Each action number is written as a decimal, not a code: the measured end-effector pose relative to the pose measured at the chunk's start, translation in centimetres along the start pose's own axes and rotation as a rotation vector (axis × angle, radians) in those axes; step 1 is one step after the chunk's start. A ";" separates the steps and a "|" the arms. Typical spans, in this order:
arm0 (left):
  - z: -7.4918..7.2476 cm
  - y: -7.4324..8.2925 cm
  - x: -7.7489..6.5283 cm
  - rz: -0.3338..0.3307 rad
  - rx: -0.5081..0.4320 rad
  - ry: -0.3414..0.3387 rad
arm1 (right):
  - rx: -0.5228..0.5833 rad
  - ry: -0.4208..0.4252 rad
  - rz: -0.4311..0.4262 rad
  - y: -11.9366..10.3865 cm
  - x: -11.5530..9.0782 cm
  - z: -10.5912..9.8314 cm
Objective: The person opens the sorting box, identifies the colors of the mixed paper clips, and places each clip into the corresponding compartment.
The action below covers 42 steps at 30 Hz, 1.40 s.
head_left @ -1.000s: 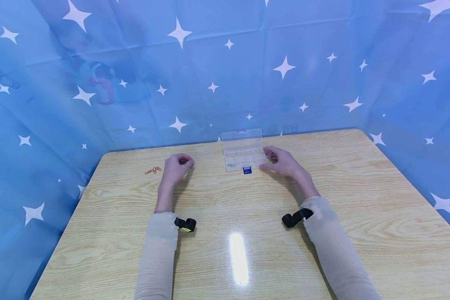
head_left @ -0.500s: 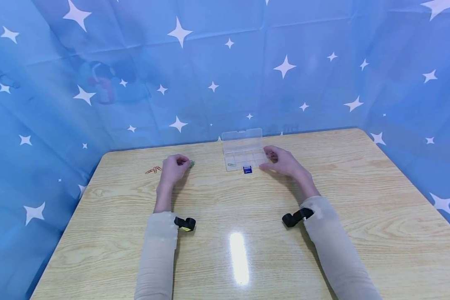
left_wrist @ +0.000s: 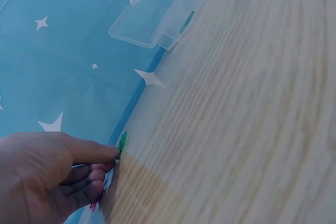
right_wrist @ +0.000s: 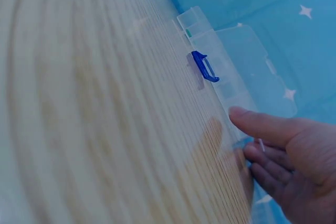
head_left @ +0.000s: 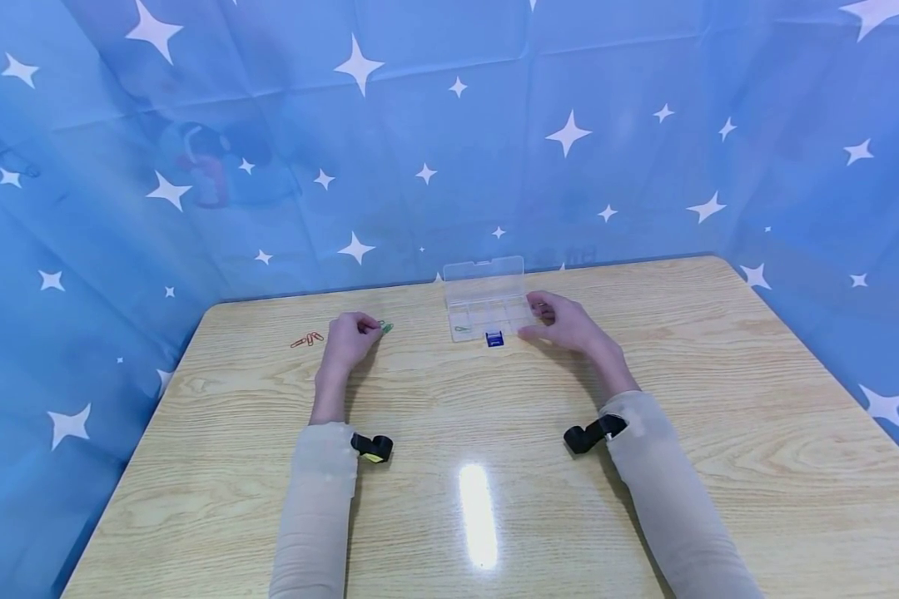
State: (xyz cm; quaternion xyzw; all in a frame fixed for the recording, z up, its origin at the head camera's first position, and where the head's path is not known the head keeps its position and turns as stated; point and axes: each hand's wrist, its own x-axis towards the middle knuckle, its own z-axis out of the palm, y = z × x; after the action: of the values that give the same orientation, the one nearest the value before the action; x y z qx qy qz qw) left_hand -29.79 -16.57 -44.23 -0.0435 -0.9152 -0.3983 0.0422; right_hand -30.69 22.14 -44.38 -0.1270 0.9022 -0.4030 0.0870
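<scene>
A clear plastic compartment box (head_left: 490, 314) stands near the table's back edge, its lid (head_left: 484, 286) raised and a blue latch (head_left: 494, 339) at its front. A green paper clip (head_left: 461, 329) lies in its front left compartment. My right hand (head_left: 564, 323) holds the box's right end, the thumb at the front corner and the other fingers round the side. Left of the box, my left hand (head_left: 350, 339) pinches a green paper clip (left_wrist: 122, 144) between thumb and forefinger. In the head view, green clips (head_left: 387, 329) show at those fingertips; their number is unclear.
Several red paper clips (head_left: 308, 339) lie on the wooden table (head_left: 434, 416) left of my left hand. A blue curtain (head_left: 419, 125) with white stars hangs directly behind the table's back edge. Each sleeve carries a black wrist camera (head_left: 371, 448).
Green clips, mostly hidden by my left hand a second ago, now show spread at its fingertips. That hand has shifted slightly. My right hand and the box have stayed put.
</scene>
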 end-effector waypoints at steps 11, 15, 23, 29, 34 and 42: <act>0.0 0.1 0.0 -0.014 0.020 -0.008 | 0.002 0.001 0.000 0.0 0.0 0.0; 0.1 0.0 0.2 0.001 0.024 -0.011 | 0.000 -0.002 0.000 0.1 0.0 0.0; 0.1 0.0 0.2 0.017 0.035 -0.029 | -0.010 -0.001 0.002 -0.1 -0.1 0.0; 0.0 0.3 0.0 -0.007 0.034 -0.031 | -0.026 0.007 -0.014 -0.4 -0.2 0.0; -0.1 0.5 -0.1 -0.008 0.025 -0.022 | -0.031 0.005 -0.019 -0.2 0.0 0.0; 0.1 0.9 0.0 0.033 0.000 -0.014 | -0.020 0.009 -0.018 -0.1 0.0 0.0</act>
State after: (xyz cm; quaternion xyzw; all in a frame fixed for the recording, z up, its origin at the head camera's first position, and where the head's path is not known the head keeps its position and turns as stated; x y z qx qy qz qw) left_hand -29.67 -15.91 -43.63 -0.0615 -0.9146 -0.3974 0.0422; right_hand -30.68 22.13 -44.33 -0.1341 0.9053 -0.3953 0.0781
